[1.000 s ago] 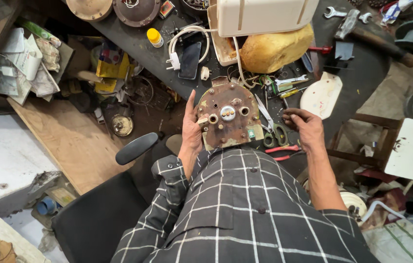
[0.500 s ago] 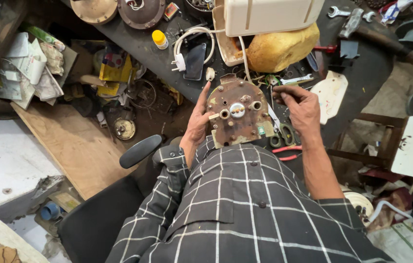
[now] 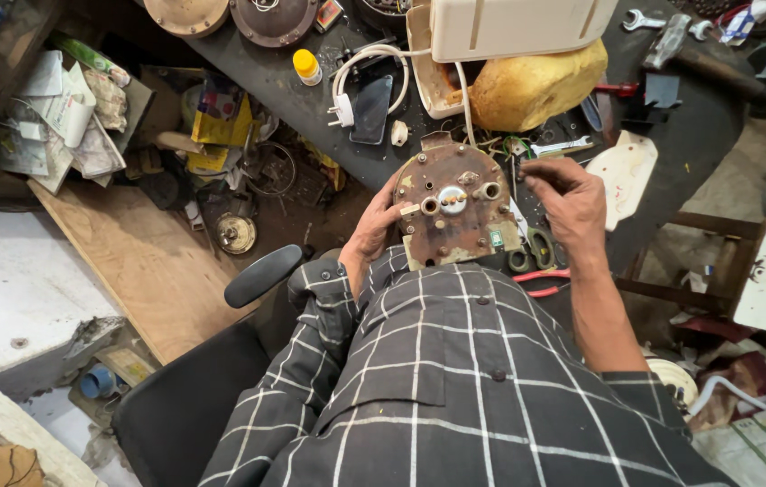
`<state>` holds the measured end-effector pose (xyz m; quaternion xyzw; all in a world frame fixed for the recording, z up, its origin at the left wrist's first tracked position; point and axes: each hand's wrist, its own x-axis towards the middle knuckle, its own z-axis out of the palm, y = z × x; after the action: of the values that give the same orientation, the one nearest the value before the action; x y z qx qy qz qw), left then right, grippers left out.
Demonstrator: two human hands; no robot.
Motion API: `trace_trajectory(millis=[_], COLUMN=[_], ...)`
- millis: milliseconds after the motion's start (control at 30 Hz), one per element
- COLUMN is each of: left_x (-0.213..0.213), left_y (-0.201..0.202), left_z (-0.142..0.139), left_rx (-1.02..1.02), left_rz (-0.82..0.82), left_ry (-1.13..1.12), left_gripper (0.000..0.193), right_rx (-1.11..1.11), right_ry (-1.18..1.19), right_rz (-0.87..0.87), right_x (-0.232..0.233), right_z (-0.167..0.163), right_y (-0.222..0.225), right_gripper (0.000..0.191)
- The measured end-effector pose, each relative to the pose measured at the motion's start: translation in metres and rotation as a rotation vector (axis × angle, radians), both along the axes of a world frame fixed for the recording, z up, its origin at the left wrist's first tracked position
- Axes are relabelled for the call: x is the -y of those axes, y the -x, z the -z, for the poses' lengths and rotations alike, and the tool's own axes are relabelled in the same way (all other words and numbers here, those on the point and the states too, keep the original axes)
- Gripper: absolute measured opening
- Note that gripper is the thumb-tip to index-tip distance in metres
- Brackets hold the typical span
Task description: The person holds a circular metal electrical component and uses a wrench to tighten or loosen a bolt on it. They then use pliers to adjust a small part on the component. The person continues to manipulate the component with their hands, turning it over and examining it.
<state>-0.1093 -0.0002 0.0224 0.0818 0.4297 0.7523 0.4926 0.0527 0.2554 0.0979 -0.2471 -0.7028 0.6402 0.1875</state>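
A rusty round metal plate (image 3: 452,207) is held at the near edge of the dark workbench (image 3: 293,90), its face turned upward and its long axis running from the body toward the bench. Its left rim is gripped by the left hand (image 3: 372,230); just right of it, the right hand (image 3: 568,203) is curled, fingertips pressed together on something too small to tell, above scissors (image 3: 536,252)

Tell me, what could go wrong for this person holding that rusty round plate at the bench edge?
The rusty plate is steadied by the left hand alone at the bench edge, so it might slip into the lap. The right hand pinches something too small to make out; it could drop among the scissors and wires.
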Motion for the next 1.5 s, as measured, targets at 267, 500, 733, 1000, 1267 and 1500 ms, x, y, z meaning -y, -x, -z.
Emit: trace_trajectory(millis=[267,500,733,1000,1267,1500], left_x=[-0.005,-0.012,-0.022,-0.088,-0.108,-0.116], left_y=[0.003,0.010,0.038,0.093,0.099,0.101], left_z=[0.003,-0.019,-0.037,-0.024,-0.033,-0.038], left_rx=[-0.061,-0.035,0.048,-0.139,0.135,0.278], left_rz=[0.008,0.019,0.087,0.394,0.584,0.729], left_ry=[0.057,0.011,-0.097,-0.055,-0.040,-0.176], left_gripper=[0.092,0.096,0.096,0.086,0.077,0.083], right_rx=[0.036,0.098,0.086,0.090,0.103,0.142], right_ry=[-0.071,0.000,-0.024,-0.008,-0.041,-0.142], right_rz=[-0.134,-0.253,-0.316,-0.306,-0.353,-0.399], right_x=[-0.001,-0.017,-0.025,-0.030,-0.031,-0.034], right_z=[-0.010,-0.008,0.000,0.004,-0.003,-0.010], right_y=[0.024,0.037,0.038,0.035,0.036,0.040], right_gripper=[0.018,0.021,0.023,0.026,0.026,0.029])
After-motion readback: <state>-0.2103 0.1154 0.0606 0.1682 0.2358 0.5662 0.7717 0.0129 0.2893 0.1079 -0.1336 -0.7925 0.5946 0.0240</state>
